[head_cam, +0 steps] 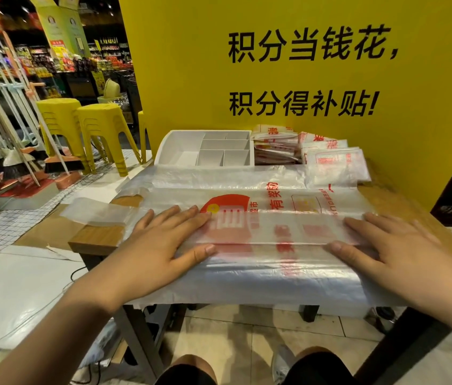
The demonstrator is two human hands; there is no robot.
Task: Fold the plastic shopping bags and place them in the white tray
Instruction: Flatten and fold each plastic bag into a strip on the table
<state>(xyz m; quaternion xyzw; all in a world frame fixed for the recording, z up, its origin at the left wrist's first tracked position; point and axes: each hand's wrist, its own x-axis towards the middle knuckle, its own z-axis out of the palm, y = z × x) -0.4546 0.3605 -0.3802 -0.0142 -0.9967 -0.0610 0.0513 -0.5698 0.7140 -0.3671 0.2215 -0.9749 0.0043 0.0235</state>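
A clear plastic shopping bag with red print lies stretched across the wooden table, its near long side folded over the middle. My left hand rests flat on the bag's left part, fingers spread. My right hand presses flat on the right part. The bag's handles hang off the table's left edge. The white tray with several empty compartments stands at the back of the table.
Piles of folded bags and a loose folded one lie right of the tray against the yellow wall. Yellow stools and brooms stand to the left. My knees show below the table.
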